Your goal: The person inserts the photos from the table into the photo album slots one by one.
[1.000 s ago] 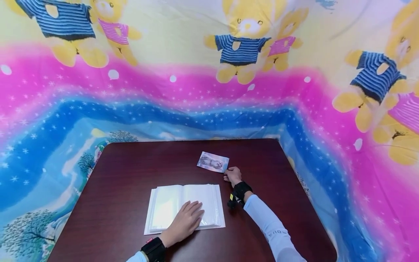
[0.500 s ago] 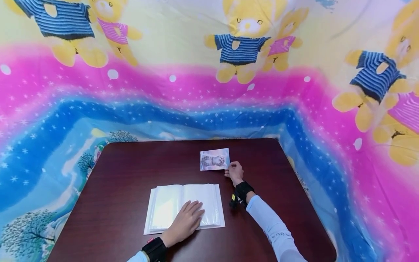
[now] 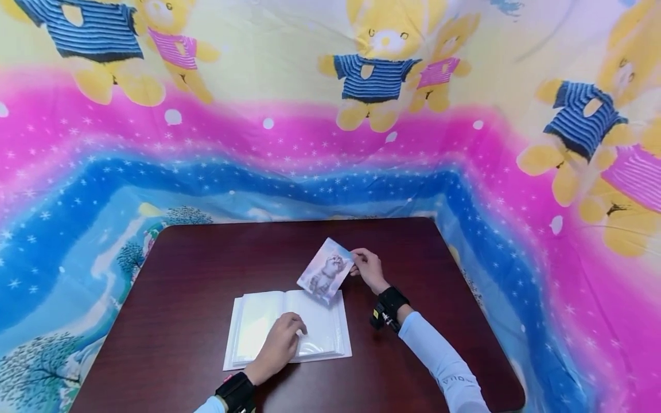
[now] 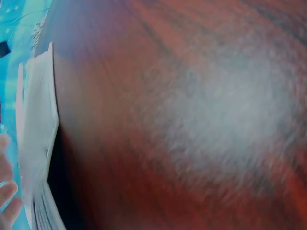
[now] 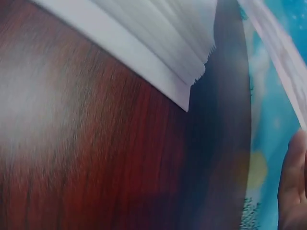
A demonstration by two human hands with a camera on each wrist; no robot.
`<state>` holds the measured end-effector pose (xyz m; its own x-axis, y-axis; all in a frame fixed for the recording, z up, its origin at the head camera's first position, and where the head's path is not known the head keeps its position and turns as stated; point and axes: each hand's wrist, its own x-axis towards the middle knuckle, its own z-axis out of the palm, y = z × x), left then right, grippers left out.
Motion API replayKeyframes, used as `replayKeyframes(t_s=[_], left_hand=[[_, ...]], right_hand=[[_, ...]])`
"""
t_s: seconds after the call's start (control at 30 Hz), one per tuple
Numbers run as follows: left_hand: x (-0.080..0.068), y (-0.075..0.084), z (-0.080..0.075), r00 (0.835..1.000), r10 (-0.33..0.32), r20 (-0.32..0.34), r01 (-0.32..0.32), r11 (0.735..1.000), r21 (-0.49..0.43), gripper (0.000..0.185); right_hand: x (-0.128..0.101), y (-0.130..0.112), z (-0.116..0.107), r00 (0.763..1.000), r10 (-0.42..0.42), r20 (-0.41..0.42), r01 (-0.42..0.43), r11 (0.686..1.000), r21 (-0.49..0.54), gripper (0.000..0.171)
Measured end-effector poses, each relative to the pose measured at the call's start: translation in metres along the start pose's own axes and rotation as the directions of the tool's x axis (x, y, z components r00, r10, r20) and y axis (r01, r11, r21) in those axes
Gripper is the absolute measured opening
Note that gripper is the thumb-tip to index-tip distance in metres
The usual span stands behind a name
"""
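A white photo album lies open on the dark wooden table. My left hand rests on its right page with the fingers curled at a sleeve's edge. My right hand pinches a cat photo by its upper right corner and holds it tilted above the album's far right corner. The left wrist view shows the album's edge and fingertips at the left border. In the right wrist view I see the album's page stack, the photo's edge and part of the hand.
A bright cloth printed with teddy bears, pink and blue bands hangs around the table on three sides. The table's rounded far corners sit close to the cloth. Bare wood lies left and right of the album.
My right hand has lifted the photo off the table and swung it toward the album, tilting it. My left hand's fingers have curled on the right page.
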<state>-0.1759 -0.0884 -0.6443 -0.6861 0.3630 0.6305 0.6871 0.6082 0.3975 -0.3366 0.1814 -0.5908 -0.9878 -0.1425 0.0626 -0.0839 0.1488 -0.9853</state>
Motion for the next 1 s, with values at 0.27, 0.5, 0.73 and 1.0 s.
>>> replayKeyframes(t_s=[0.27,0.5,0.73,1.0], left_hand=[[0.024,-0.002,-0.019,0.888,-0.459,-0.004,0.424,0.825,-0.375,0.028],[0.035,-0.003,-0.025,0.776,-0.597,0.203,0.611,0.633,-0.476,0.034],[0.04,-0.01,-0.032,0.779,-0.608,0.156,0.605,0.66,-0.445,0.031],[0.051,-0.021,-0.036,0.802,-0.592,0.076,0.565,0.712,-0.418,0.032]], right_hand=[[-0.014,-0.018,0.009,0.905,-0.115,0.41,0.171,0.98,-0.102,0.024],[-0.022,-0.029,0.024,0.823,-0.138,0.552,0.235,0.966,-0.109,0.024],[-0.024,-0.015,0.036,0.874,-0.068,0.482,0.105,0.993,-0.05,0.029],[-0.033,-0.005,0.056,0.867,0.045,0.496,-0.046,0.999,-0.011,0.02]])
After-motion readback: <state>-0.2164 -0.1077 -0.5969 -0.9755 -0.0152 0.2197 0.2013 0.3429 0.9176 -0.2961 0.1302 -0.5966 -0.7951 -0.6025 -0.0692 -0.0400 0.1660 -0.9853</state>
